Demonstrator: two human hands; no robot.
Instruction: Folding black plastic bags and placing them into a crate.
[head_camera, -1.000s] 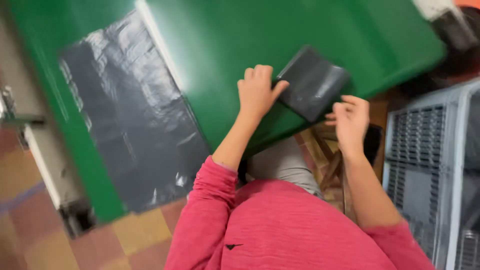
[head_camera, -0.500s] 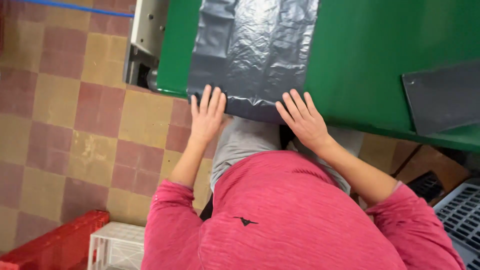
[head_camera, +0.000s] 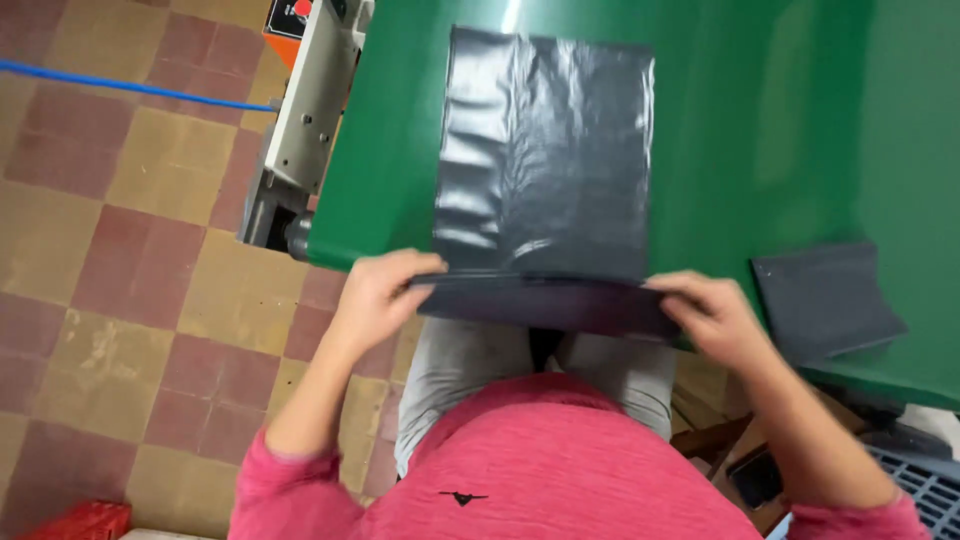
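From the head camera you look straight down over your own chest, in a pink-red long-sleeved top, onto a green table (head_camera: 760, 130). A flat grey plastic bag (head_camera: 545, 160) lies on the table in front of you, glossy and lightly wrinkled, its long side running away from you. Its near end reaches the table's edge, where a strip of it is turned up and folded back toward you.

Your left hand (head_camera: 375, 295) is closed on the left corner of that folded strip, fingers curled over the top. Your right hand (head_camera: 712, 318) pinches the right corner in the same way, fingers bent around the edge. The two hands are well apart, with the strip stretched between them just above your lap.

To your right, near the table's edge, a folded dark grey bag (head_camera: 825, 300) lies apart from the one you hold.

At the table's left end sits a grey metal machine housing (head_camera: 305, 110). Beyond it is a floor of red and tan tiles (head_camera: 130, 260), crossed by a blue cable (head_camera: 120, 85). A red crate (head_camera: 85, 522) shows at the bottom left, and a grey slatted crate (head_camera: 925, 490) at the bottom right.
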